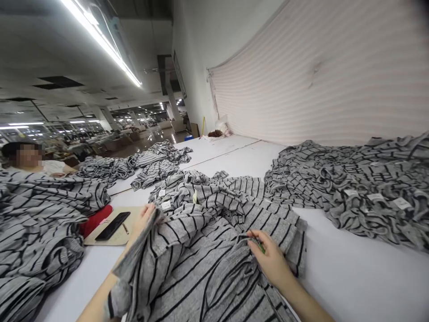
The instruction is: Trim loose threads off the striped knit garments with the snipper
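A grey knit garment with dark stripes lies bunched in front of me on the white table. My left hand is at its left side, closed on a raised edge; folds hide part of the fingers and the cloth hangs over my forearm. My right hand pinches a fold of the same garment between thumb and fingers. Inside that hand a small green object shows, mostly hidden by the fingers. More striped cloth with white labels lies just beyond.
Striped garments are heaped at the left, the right and farther back. A black phone and a short pen-like stick lie on a tan pad, beside red cloth. A person is at the far left.
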Motion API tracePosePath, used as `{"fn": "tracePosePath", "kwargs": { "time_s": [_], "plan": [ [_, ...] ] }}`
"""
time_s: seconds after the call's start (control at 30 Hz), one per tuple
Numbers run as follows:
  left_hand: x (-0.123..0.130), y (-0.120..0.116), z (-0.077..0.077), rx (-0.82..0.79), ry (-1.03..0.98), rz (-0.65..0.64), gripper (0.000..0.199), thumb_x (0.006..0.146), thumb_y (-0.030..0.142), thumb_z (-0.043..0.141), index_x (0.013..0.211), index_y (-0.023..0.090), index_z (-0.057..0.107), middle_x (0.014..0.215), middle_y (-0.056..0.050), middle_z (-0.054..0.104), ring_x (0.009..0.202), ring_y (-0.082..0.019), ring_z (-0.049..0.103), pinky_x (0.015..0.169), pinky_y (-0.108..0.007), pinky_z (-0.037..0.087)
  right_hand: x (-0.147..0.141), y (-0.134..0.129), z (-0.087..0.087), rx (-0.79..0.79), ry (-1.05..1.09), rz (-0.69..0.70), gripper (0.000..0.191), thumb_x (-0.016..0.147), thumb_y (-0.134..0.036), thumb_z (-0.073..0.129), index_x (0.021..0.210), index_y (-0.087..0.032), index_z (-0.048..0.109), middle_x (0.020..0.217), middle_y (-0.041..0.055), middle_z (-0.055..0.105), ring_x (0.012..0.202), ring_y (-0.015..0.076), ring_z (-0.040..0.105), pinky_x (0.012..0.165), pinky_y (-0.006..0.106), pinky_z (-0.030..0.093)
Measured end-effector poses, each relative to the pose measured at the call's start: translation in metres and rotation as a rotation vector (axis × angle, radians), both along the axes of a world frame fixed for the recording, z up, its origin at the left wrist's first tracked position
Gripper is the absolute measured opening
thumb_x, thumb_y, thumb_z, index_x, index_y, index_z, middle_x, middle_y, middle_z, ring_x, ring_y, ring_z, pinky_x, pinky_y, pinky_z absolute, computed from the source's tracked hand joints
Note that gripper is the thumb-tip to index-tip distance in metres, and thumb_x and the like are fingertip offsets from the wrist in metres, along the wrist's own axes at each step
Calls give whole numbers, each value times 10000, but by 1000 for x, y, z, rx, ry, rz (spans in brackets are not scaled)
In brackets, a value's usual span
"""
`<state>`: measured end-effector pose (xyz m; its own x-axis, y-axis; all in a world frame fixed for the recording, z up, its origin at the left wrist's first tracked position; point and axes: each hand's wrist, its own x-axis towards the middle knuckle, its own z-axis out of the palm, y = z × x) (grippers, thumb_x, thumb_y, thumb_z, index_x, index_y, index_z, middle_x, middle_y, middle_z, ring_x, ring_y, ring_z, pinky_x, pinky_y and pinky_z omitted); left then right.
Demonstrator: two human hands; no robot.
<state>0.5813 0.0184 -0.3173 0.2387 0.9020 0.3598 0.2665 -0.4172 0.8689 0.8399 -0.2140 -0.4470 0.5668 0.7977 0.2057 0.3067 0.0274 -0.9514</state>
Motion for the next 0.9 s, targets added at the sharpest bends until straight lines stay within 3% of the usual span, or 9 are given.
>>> {"fn": "tracePosePath", "kwargs": {
  "time_s": [0.1, 0.2, 0.27, 0.33, 0.4, 0.47, 0.63, 0.77, 0.9],
  "plan": [
    [10, 7, 3, 262, 367, -123, 377, 721, 556, 642, 625, 216, 511, 545, 36, 466, 533, -153, 449, 543, -265, 371, -8, 16, 1, 15, -29, 47, 293, 825, -338, 524, 1077, -232, 631, 1127, 79, 631, 1060, 243, 585, 875, 343, 475],
    [10, -6, -3, 526, 780, -339, 242, 823, 411, 573, 690, 209, 566, 651, -15, 558, 637, -190, 523, 616, -293, 411, -15, 22, -4, 7, -39, 69, 185, 801, -289, 538, 915, -207, 658, 932, 66, 661, 899, 237, 626, 781, 338, 496],
    [3, -25, -14, 640, 910, -414, 159, 872, 247, 474, 864, 204, 627, 805, -64, 634, 780, -224, 575, 705, -334, 440, -17, 18, -7, 13, -27, 66, 150, 811, -293, 517, 823, -195, 629, 849, 55, 644, 845, 231, 618, 770, 341, 488],
    [-2, -52, -29, 823, 1070, -496, 333, 846, 106, 417, 1111, 203, 594, 1038, -103, 658, 994, -255, 576, 860, -408, 428, -19, 8, -7, 27, -2, 63, 180, 845, -328, 483, 840, -194, 603, 852, 51, 631, 850, 222, 608, 786, 335, 483],
    [0, -84, -48, 951, 1159, -612, 445, 784, 100, 489, 1212, 209, 549, 1258, -108, 593, 1220, -286, 472, 1039, -492, 305, -21, -3, -2, 43, 24, 59, 212, 874, -369, 466, 884, -195, 586, 869, 46, 622, 856, 212, 599, 789, 318, 482],
    [11, -116, -64, 898, 1092, -636, 408, 721, 171, 582, 1129, 172, 597, 1181, -124, 636, 1183, -302, 505, 1075, -500, 273, -25, -12, 6, 73, 56, 59, 218, 886, -391, 480, 894, -196, 578, 875, 41, 614, 852, 203, 592, 778, 295, 482],
    [61, -165, -75, 518, 765, -303, 413, 764, 283, 618, 1149, 185, 505, 1130, -123, 595, 1070, -284, 544, 930, -469, 445, -40, -17, 26, 172, 94, 170, 158, 902, -343, 523, 858, -204, 582, 832, 14, 587, 814, 175, 579, 722, 239, 473],
    [88, -167, -82, 461, 408, -319, 226, 745, 60, 502, 903, 219, 474, 1000, -70, 550, 943, -222, 543, 801, -372, 492, -42, -16, 27, 191, 51, 176, 132, 918, -307, 504, 846, -214, 564, 817, 5, 569, 805, 165, 572, 721, 228, 476],
    [85, -156, -99, 527, 206, -364, 315, 647, -57, 386, 795, 220, 363, 839, -29, 481, 795, -179, 491, 686, -296, 454, -35, -20, 19, 153, -94, 115, 121, 841, -260, 583, 951, -230, 543, 1040, 47, 551, 944, 190, 575, 800, 254, 493]
  ]
}}
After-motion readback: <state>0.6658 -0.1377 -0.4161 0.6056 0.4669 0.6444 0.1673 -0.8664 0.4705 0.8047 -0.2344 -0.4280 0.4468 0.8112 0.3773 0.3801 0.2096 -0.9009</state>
